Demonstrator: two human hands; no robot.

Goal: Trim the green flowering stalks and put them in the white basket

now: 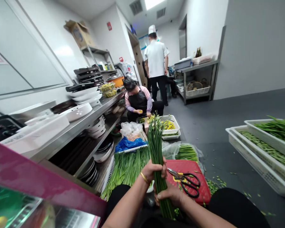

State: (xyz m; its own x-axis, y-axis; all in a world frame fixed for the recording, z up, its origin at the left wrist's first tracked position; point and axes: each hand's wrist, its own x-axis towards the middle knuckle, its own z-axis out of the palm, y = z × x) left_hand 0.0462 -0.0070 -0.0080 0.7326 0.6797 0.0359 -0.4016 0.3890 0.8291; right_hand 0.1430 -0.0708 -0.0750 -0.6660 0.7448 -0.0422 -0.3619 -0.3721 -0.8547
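Both hands are wrapped round a thick upright bunch of green flowering chives (156,145), with small buds at its top. My left hand (154,169), below which a gold bracelet shows on the wrist, grips it about halfway up. Lower down, near the stem ends, my right hand (168,193) is closed round the same bunch. Black-handled scissors (188,182) lie on a red padded stool (175,166) just beyond the right hand. To the left, more long chives (130,164) fill a white basket (108,175).
Stacked white baskets (237,139) of green stalks stand at the right. A seated person (139,98) handles yellow pieces ahead, and another person (156,60) stands behind. Steel shelving (85,161) with dishes runs along the left. Green trimmings (215,186) litter the floor.
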